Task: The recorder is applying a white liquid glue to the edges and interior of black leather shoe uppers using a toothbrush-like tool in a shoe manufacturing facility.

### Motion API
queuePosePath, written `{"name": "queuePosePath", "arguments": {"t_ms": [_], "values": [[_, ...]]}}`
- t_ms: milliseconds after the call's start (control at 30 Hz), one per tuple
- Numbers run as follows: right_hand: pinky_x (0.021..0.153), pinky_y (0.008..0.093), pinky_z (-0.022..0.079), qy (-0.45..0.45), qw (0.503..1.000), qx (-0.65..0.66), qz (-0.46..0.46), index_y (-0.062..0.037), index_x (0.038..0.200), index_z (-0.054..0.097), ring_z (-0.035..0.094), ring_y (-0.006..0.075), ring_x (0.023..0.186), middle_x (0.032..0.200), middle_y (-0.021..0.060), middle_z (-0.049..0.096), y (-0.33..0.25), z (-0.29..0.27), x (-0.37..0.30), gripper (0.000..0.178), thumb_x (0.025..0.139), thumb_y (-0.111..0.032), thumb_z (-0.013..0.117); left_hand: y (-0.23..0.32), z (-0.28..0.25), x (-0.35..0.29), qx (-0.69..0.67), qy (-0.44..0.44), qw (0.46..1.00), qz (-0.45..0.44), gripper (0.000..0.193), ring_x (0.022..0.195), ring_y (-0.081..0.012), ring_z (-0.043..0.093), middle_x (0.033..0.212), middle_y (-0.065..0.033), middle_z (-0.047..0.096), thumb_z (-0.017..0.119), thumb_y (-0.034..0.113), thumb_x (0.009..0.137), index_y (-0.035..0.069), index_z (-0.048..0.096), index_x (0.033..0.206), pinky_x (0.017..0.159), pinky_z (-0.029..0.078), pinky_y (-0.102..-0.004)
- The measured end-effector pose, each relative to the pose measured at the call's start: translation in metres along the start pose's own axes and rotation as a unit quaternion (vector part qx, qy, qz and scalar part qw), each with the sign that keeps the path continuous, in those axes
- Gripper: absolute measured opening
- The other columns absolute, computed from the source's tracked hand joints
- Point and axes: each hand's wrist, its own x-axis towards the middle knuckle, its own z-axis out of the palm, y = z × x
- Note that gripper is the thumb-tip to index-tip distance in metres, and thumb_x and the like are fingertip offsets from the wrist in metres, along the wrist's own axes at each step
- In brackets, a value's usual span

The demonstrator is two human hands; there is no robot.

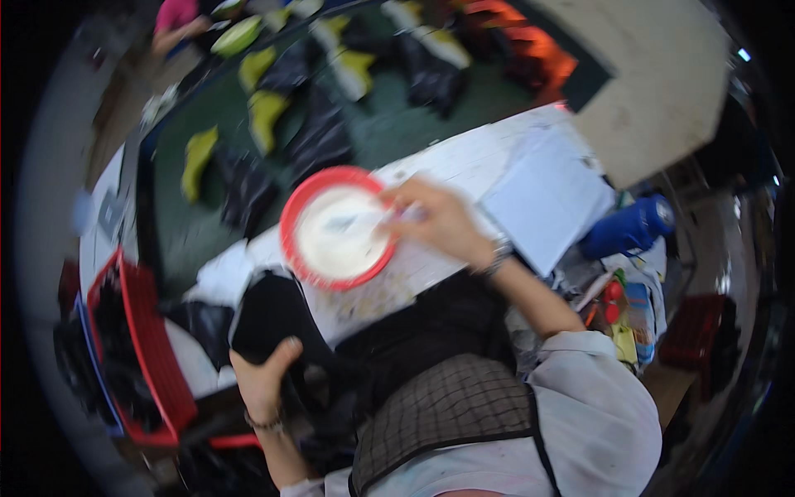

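My right hand (pixel 435 217) is closed on the handle of what looks like a brush (pixel 383 222), smeared by motion. The brush end reaches into a red bowl (pixel 291 217) of thick white liquid (pixel 335 248). My left hand (pixel 267 377) grips a smooth black piece of material (pixel 273 319), its thumb lying on top and its other fingers mostly hidden beneath. The black piece is just left of and below the bowl, over the edge of a white work surface (pixel 431 265).
Behind the bowl, a dark green table (pixel 178 240) carries several black pieces (pixel 323 137) and yellow-green pieces (pixel 199 164). Red crates (pixel 157 348) stand at left. White paper (pixel 546 199) and a blue bottle (pixel 629 228) lie at right. Another person's arm (pixel 178 35) shows far left.
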Motion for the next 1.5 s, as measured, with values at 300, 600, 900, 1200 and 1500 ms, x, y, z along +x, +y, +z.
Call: {"name": "queuePosePath", "arguments": {"t_ms": [300,600,900,1200,1500], "values": [[0.064,0.0355,0.051,-0.048,0.913,-0.371,-0.164,-0.0138,0.088,0.079,0.066,0.02,0.073,0.085,0.0,0.065,0.023,0.003,0.027,0.013,0.086,-0.026,0.076,-0.011,-0.003,0.009,0.056,0.034,0.998,0.011,0.03,0.083,-0.0108,0.067,0.098,-0.0046,0.075,0.083,0.002,0.082,-0.006,0.073,0.109,0.078,0.056,-0.0274],[0.06,0.0287,0.048,-0.051,0.963,-0.25,-0.092,-0.0135,0.095,0.081,0.062,0.0139,0.07,0.086,-0.0019,0.066,0.016,-0.011,0.024,0.011,0.087,-0.021,0.078,-0.004,0.007,0.033,-0.043,-0.038,0.996,-0.067,0.026,0.083,-0.014,0.071,0.095,-0.0088,0.076,0.082,0.001,0.08,-0.004,0.074,0.104,0.077,0.059,-0.0289],[0.084,0.03,0.034,-0.098,0.958,-0.048,-0.267,-0.0132,0.095,0.083,0.059,0.01,0.082,0.084,-0.0029,0.067,-0.02,-0.001,0.044,0.018,0.079,-0.019,0.087,0.011,0.016,0.04,-0.065,-0.161,0.977,-0.121,0.028,0.081,-0.0145,0.072,0.092,-0.0094,0.076,0.079,-0.003,0.076,-0.004,0.073,0.104,0.078,0.059,-0.0284],[0.081,0.0292,0.041,-0.109,0.969,-0.024,-0.22,-0.0114,0.095,0.083,0.058,0.0108,0.084,0.087,-0.0004,0.068,-0.022,0.007,0.018,0.016,0.08,-0.013,0.086,0.027,0.002,0.041,-0.088,-0.04,0.995,-0.018,0.023,0.084,-0.0137,0.071,0.096,-0.0079,0.076,0.078,0.0,0.082,-0.003,0.073,0.104,0.079,0.058,-0.0271],[0.048,0.0221,0.034,-0.105,0.969,0.222,0.024,0.0016,0.096,0.076,0.047,0.0006,0.055,0.07,-0.0058,0.062,-0.048,0.071,0.003,0.024,0.087,-0.02,0.082,0.044,0.031,0.064,-0.105,0.011,0.991,0.084,0.033,0.099,-0.0114,0.065,0.111,-0.0055,0.071,0.075,0.013,0.094,-0.003,0.066,0.121,0.091,0.052,-0.0274]]}}
